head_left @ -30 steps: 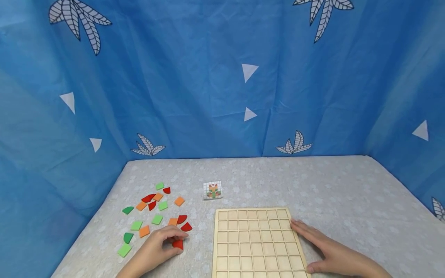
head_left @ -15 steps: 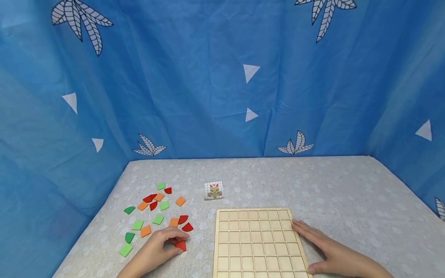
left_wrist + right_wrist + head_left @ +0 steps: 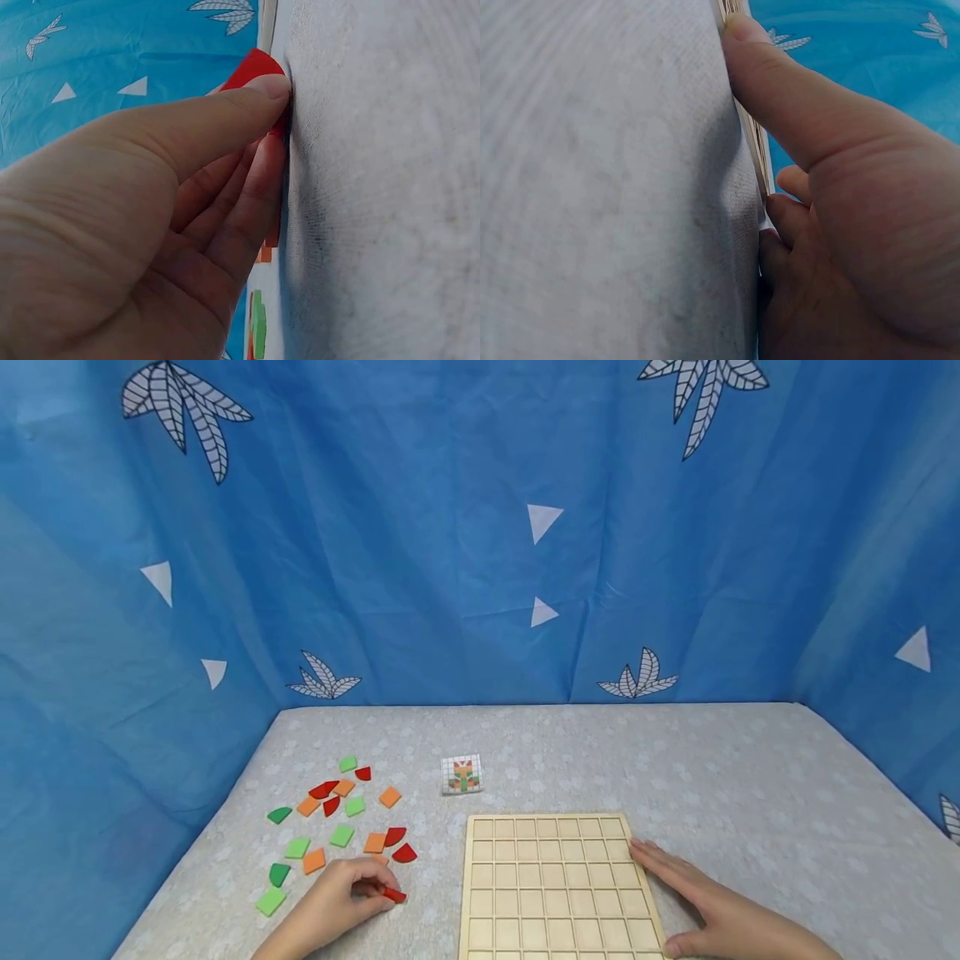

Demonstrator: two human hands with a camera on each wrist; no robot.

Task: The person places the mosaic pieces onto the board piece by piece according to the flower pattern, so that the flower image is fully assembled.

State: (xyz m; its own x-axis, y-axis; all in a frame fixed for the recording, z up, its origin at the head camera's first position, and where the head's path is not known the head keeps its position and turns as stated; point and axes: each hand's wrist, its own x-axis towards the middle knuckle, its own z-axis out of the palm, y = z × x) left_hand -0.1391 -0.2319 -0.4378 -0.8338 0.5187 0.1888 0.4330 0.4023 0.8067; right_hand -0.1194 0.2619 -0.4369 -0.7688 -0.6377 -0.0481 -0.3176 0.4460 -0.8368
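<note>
My left hand (image 3: 347, 893) pinches a red quarter-round tile (image 3: 393, 895) between thumb and fingers, close over the tablecloth. In the left wrist view the red tile (image 3: 255, 69) tilts up past the thumb tip. A wooden grid board (image 3: 555, 885) with bare square cells lies to the right of that hand. Against its right edge rests my right hand (image 3: 723, 910), fingers fairly straight, with fingertips and thumb touching the rim. The right wrist view shows the thumb (image 3: 780, 82) on the side of the board (image 3: 754, 142). The board's near edge is out of frame.
Loose tiles lie left of the board: light green squares (image 3: 271, 902), orange squares (image 3: 314, 860), dark green pieces (image 3: 279, 874) and red pieces (image 3: 404, 853). A small pattern card (image 3: 461, 774) lies behind the board. Blue curtain (image 3: 450, 543) borders the table (image 3: 712, 768).
The red tile in my left hand has gone from lying nearly flat to tilted, its edge now facing the head camera. My right hand stays at the board's edge.
</note>
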